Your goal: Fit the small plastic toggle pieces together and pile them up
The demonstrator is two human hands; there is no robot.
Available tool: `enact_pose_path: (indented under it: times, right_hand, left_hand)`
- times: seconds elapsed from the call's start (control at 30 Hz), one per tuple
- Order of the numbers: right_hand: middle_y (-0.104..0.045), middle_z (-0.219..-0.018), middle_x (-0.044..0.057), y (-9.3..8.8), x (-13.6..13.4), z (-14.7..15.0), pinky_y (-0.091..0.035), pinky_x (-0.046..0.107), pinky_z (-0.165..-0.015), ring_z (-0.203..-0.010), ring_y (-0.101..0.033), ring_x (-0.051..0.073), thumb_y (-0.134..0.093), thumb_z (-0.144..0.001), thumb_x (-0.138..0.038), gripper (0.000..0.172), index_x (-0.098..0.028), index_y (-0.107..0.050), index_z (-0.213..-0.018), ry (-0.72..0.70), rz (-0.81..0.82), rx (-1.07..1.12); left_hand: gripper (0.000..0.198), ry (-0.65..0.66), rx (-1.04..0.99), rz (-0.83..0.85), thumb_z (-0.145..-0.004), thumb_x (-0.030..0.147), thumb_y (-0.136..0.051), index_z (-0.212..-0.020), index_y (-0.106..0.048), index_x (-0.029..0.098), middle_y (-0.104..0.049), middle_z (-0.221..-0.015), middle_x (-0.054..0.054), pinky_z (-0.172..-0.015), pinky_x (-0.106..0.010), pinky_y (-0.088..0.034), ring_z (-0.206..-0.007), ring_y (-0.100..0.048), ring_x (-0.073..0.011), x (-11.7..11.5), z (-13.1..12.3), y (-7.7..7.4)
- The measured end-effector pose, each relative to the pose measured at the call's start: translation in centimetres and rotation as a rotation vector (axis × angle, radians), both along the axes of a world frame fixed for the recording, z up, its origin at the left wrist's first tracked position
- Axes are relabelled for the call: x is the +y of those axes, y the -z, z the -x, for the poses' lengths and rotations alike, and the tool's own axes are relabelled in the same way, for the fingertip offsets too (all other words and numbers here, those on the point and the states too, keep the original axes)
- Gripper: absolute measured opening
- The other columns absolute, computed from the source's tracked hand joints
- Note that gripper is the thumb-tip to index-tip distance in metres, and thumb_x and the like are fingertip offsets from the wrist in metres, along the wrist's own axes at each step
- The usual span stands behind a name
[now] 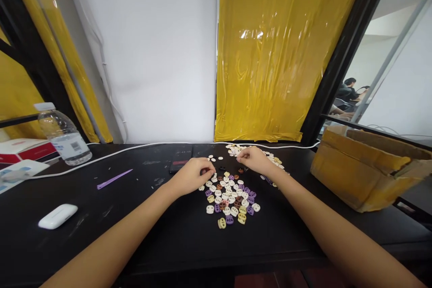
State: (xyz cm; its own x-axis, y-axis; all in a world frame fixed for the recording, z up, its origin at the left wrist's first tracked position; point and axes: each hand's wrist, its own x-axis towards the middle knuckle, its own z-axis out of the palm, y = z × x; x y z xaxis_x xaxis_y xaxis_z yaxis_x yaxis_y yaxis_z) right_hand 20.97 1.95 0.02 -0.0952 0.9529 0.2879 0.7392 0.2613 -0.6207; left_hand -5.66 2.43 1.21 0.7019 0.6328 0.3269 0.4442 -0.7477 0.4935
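Observation:
A spread of small two-holed plastic pieces (pixel 231 199), shaped like cord locks, lies on the black table in white, purple, brown and pale yellow. At the left back edge of this spread is my left hand (pixel 195 173), thumb and fingers curled together; whatever they may grip is too small to name. My right hand (pixel 254 160) is pinched just above the table, by a second heap of mostly white pieces (pixel 235 150), partly hidden behind it. Its fingertips may hold something I cannot make out. A few loose white pieces (pixel 220 158) and a dark one (pixel 222 168) lie between the hands.
A phone (pixel 182 158) lies behind my left hand. Purple cable ties (pixel 114 179), a white earbud case (pixel 58 216) and a water bottle (pixel 65 135) are at left. An open cardboard box (pixel 357 175) stands at right. A white cable (pixel 111 154) crosses the table's back.

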Motion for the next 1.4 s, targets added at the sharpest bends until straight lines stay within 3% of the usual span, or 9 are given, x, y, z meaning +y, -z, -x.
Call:
enact_pose_path:
  times: [0.13, 0.27, 0.5, 0.67, 0.83, 1.0, 1.2, 1.3, 1.4]
  right_hand:
    - [-0.073, -0.065, 0.003, 0.0, -0.3, 0.1, -0.045, 0.026, -0.059, -0.062, -0.066, 0.018, -0.063, -0.070, -0.012, 0.013, -0.018, -0.073, -0.063, -0.042, 0.107, -0.049]
    - [-0.076, -0.070, 0.004, 0.1, -0.3, 0.0, -0.046, 0.025, -0.057, -0.066, -0.069, 0.019, -0.063, -0.068, -0.008, 0.017, -0.019, -0.074, -0.062, -0.027, 0.170, -0.074]
    - [-0.077, -0.074, 0.003, -0.1, 0.1, 0.0, -0.045, 0.021, -0.059, -0.072, -0.070, 0.017, -0.059, -0.063, -0.001, 0.025, -0.018, -0.076, -0.067, -0.017, 0.203, -0.126]
    - [-0.076, -0.072, 0.004, -0.1, 0.1, 0.0, -0.044, 0.022, -0.058, -0.069, -0.068, 0.018, -0.057, -0.061, 0.002, 0.026, -0.017, -0.075, -0.064, -0.029, 0.219, -0.136]
    - [-0.074, -0.073, 0.005, -0.4, 0.1, -0.1, -0.043, 0.023, -0.058, -0.068, -0.066, 0.018, -0.061, -0.065, 0.001, 0.019, -0.016, -0.070, -0.066, 0.006, 0.135, -0.059]
    - [-0.074, -0.088, 0.007, -0.7, 0.9, -0.7, -0.045, 0.025, -0.070, -0.080, -0.065, 0.018, -0.061, -0.078, -0.007, 0.012, -0.016, -0.068, -0.083, 0.110, -0.074, 0.099]
    - [-0.074, -0.092, 0.010, -0.3, 1.7, -0.4, -0.048, 0.029, -0.078, -0.085, -0.067, 0.020, -0.060, -0.082, -0.007, 0.013, -0.014, -0.070, -0.086, 0.111, -0.173, 0.295]
    - [-0.075, -0.084, 0.008, 0.0, 1.8, 0.6, -0.050, 0.026, -0.072, -0.077, -0.068, 0.016, -0.062, -0.080, -0.006, 0.012, -0.014, -0.072, -0.082, 0.015, -0.130, 0.413]
    - [-0.073, -0.075, 0.004, 0.4, 1.8, 1.5, -0.050, 0.023, -0.062, -0.065, -0.066, 0.013, -0.065, -0.078, -0.008, 0.011, -0.013, -0.073, -0.084, -0.073, -0.085, 0.507]
  left_hand:
    - [0.023, 0.037, 0.006, -0.049, -0.091, 0.023, -0.051, -0.088, -0.073, 0.018, -0.067, -0.087, -0.005, -0.071, -0.028, -0.043, -0.078, -0.061, -0.0169, -0.3, -0.1, -0.3]
    - [0.025, -0.041, -0.031, -0.100, -0.094, 0.028, -0.049, -0.091, -0.071, 0.018, -0.067, -0.091, -0.006, -0.069, -0.027, -0.044, -0.078, -0.061, -0.0166, 0.1, 0.1, -0.3]
    - [0.024, -0.160, 0.158, -0.206, -0.087, 0.019, -0.052, -0.103, -0.069, 0.015, -0.068, -0.099, -0.010, -0.081, -0.033, -0.047, -0.088, -0.063, -0.0215, 4.7, -2.6, 0.0]
    - [0.025, -0.172, 0.322, -0.174, -0.078, 0.007, -0.051, -0.089, -0.073, 0.014, -0.071, -0.088, -0.009, -0.075, -0.030, -0.047, -0.081, -0.065, -0.0212, 7.3, -5.3, -0.5]
    - [0.027, -0.176, 0.374, -0.139, -0.072, 0.002, -0.049, -0.080, -0.071, 0.015, -0.071, -0.076, -0.006, -0.065, -0.027, -0.045, -0.069, -0.064, -0.0190, 8.0, -6.1, -0.5]
    - [0.025, -0.147, 0.365, -0.197, -0.076, 0.001, -0.044, -0.076, -0.066, 0.015, -0.067, -0.078, -0.008, -0.072, -0.030, -0.046, -0.075, -0.062, -0.0213, 7.5, -6.5, -0.4]
    - [0.023, -0.118, 0.232, -0.243, -0.084, 0.008, -0.041, -0.089, -0.062, 0.016, -0.066, -0.089, -0.009, -0.081, -0.036, -0.049, -0.085, -0.062, -0.0223, 6.5, -7.0, -0.1]
    - [0.018, -0.098, -0.088, -0.022, -0.088, 0.020, -0.046, -0.095, -0.061, 0.016, -0.067, -0.089, -0.007, -0.077, -0.035, -0.053, -0.080, -0.065, -0.0196, 5.8, -7.2, 0.3]
    - [0.019, -0.058, -0.422, 0.268, -0.082, 0.032, -0.061, -0.092, -0.063, 0.015, -0.068, -0.085, -0.004, -0.073, -0.031, -0.055, -0.073, -0.067, -0.0169, 4.6, -7.6, 0.8]
